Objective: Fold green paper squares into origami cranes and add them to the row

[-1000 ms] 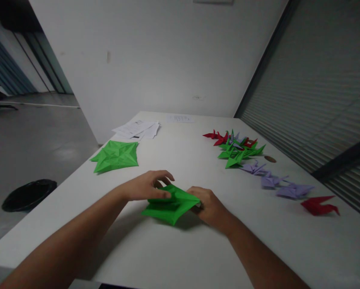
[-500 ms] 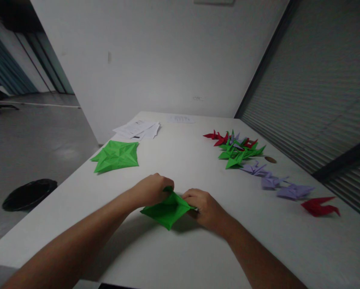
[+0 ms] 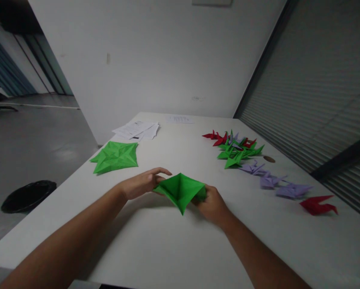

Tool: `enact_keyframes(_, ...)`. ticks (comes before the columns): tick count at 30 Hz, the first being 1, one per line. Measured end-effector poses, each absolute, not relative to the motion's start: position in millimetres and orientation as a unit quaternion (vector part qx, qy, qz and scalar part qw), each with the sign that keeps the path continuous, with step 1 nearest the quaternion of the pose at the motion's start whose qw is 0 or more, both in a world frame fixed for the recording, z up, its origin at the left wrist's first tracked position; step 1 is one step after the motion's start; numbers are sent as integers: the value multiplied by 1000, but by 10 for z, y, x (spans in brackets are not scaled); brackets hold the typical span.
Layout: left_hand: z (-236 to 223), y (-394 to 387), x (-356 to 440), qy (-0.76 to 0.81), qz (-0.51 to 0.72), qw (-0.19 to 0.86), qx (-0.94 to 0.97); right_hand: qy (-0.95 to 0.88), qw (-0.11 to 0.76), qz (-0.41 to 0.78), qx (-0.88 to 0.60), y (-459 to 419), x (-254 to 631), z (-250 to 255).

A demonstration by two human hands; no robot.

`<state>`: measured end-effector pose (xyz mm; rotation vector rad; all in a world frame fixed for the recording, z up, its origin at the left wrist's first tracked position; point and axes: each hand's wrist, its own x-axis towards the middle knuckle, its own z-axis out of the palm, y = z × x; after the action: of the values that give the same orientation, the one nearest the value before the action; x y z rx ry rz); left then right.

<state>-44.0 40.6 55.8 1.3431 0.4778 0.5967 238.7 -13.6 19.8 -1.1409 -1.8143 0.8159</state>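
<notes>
A sheet of green origami paper (image 3: 181, 190), partly folded, is held just over the white table between my two hands. Its front spreads into a hollow with a point hanging down toward me. My right hand (image 3: 211, 205) grips the right side, with some fingertips hidden behind and beneath the paper. At the left corner is my left hand (image 3: 142, 184); its upper fingers reach along the top edge, while lower ones go under the corner, which sits between them.
Creased green sheets (image 3: 116, 156) lie on the table (image 3: 168, 249) at left, before printed papers (image 3: 136, 129). Several folded paper cranes, green (image 3: 234, 159), purple (image 3: 293, 190) and red (image 3: 318, 205), line the right side near a brown disc (image 3: 269, 159). A black-lined bin (image 3: 29, 196) stands on the floor.
The green paper has turned and lifted a little, its hollow now facing me. My left hand's fingers have gone from curled at its top to stretched along its left corner.
</notes>
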Motion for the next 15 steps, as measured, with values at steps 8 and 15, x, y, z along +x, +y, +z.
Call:
enact_keyframes(8, 257, 322, -128, 286, 360, 622, 634, -655, 420, 412, -474, -92, 2339, 92)
enact_keyframes(15, 194, 267, -13, 377, 382, 518, 665, -713, 371, 407, -433, -198, 2212, 129)
